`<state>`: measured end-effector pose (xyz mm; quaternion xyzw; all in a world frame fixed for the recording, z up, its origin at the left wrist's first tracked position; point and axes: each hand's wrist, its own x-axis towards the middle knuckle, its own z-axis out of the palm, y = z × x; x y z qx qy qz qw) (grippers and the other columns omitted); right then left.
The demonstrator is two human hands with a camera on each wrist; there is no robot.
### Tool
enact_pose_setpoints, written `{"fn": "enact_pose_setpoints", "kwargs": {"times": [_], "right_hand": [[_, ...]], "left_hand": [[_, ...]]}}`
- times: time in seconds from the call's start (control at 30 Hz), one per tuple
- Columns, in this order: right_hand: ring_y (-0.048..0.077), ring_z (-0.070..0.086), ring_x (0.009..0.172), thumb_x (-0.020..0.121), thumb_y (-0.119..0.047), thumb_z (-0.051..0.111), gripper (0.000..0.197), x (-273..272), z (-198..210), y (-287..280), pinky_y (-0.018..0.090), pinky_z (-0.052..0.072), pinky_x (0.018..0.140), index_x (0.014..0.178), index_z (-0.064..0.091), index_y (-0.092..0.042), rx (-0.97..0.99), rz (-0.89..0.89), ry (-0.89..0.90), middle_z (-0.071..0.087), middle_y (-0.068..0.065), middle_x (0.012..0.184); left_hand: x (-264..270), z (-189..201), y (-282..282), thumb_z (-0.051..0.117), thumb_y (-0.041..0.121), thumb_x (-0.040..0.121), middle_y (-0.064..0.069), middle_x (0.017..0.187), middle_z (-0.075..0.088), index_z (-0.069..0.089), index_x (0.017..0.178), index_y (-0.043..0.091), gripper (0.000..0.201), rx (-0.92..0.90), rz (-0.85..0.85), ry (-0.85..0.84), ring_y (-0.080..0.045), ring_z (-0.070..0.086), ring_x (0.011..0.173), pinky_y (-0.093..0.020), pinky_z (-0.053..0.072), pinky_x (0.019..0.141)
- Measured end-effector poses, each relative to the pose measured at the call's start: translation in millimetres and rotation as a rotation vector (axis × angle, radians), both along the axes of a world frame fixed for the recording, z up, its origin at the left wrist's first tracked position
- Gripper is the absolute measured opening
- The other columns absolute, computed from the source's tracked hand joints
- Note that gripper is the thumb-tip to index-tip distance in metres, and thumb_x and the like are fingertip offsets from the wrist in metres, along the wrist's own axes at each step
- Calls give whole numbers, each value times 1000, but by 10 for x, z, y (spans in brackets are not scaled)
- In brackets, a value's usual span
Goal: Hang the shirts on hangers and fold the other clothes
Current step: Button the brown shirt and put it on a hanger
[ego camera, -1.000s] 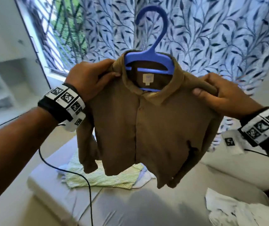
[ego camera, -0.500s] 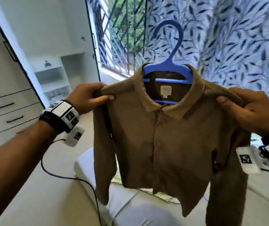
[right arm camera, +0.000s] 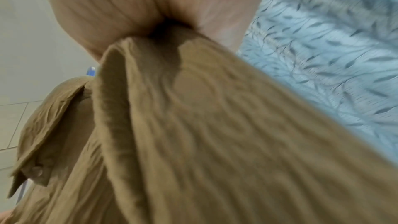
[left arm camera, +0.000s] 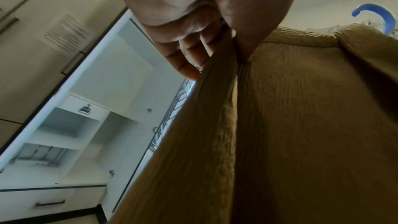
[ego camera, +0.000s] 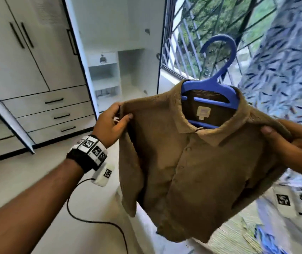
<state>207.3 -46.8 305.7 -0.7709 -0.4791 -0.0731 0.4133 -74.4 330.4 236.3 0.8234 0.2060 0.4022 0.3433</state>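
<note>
We saw the white wardrobe (ego camera: 36,74) standing well to the left of the brown shirt (ego camera: 188,171), one of its doors (ego camera: 76,52) swung open onto pale shelves. A leaf-patterned curtain (ego camera: 284,66) hung behind the shirt on the right, beside a barred window (ego camera: 188,39). Under the shirt's hem lay a white bed (ego camera: 146,235), with striped cloth (ego camera: 238,233) showing on it below and to the right of the shirt.

The shirt itself was held up in the air, buttoned, its collar spread and tilted down toward the right, with both sleeves hanging loose. It was draped on a blue hanger (ego camera: 212,92) whose hook rose above the collar in front of the window.

Our left hand (ego camera: 109,127) gripped the shirt's left shoulder, thumb on the front and fingers curled behind the cloth; the left wrist view showed the fabric bunched between them. Our right hand (ego camera: 293,145) clasped the shirt's right shoulder likewise, thumb pressed on top. A black cable (ego camera: 84,215) trailed from the left wrist, lower left of the shirt.
</note>
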Motion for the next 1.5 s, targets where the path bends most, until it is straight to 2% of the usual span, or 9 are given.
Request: {"fn": "enact_pose_setpoints", "kwargs": {"times": [0.13,0.27,0.47,0.6,0.7,0.93,1.07,1.27,1.5], "right_hand": [[9,58,68,96,-31,66,7,-120,34,685,26,46,63,94,73,-28,34,102,61,69,11,77],[-8,51,63,98,-24,68,14,-238,102,1356,10,40,59,86,70,-31,67,211,39,63,-5,73],[-9,57,65,96,-21,66,7,-376,258,2153,9,42,60,93,72,-23,103,307,33,69,-15,72],[1,56,68,96,-23,68,9,-289,319,2699,21,45,61,89,73,-25,97,332,20,68,10,78],[8,63,77,94,-35,68,7,-186,288,3150,33,53,69,94,75,-36,135,331,46,74,6,85],[14,68,83,96,-33,69,16,311,200,4384,52,59,77,105,79,-25,117,289,134,79,10,96],[14,67,77,95,-30,68,12,418,316,4746,38,57,69,99,79,-26,114,259,176,76,17,90],[2,66,72,94,-29,69,12,610,526,5785,16,56,64,98,81,-29,168,185,219,78,-9,86],[12,65,81,95,-36,69,24,872,794,6629,30,55,70,106,78,-18,169,161,127,74,5,90]], "left_hand": [[-332,-77,467,67,20,100,7,113,70,62,134,23,35,-14,74,-12,-3,66,102,-15,51,80],[-678,-121,816,62,25,99,7,123,69,57,140,24,41,-45,148,-25,-9,65,115,-28,53,93],[-997,-5,1226,62,7,98,10,132,63,51,146,24,52,-27,294,-27,-4,58,121,-16,44,106],[-1090,-8,1641,60,6,98,8,136,61,46,151,26,59,-32,369,59,-15,59,122,-36,48,107],[-1096,-30,2042,58,2,95,9,127,64,47,150,25,61,-32,388,99,-11,61,109,-31,49,100],[-776,-208,3389,62,-2,89,14,120,64,54,134,37,60,67,341,111,0,57,104,-28,46,98],[-535,-294,3853,65,0,88,17,114,63,54,126,42,58,44,296,124,-6,61,102,-29,49,93],[-181,-425,4966,68,8,90,15,113,67,56,124,43,49,-31,224,180,-12,66,102,-33,54,90],[164,-452,5793,68,17,95,8,154,48,36,155,35,70,-143,130,223,-12,50,137,-41,48,111]]}}
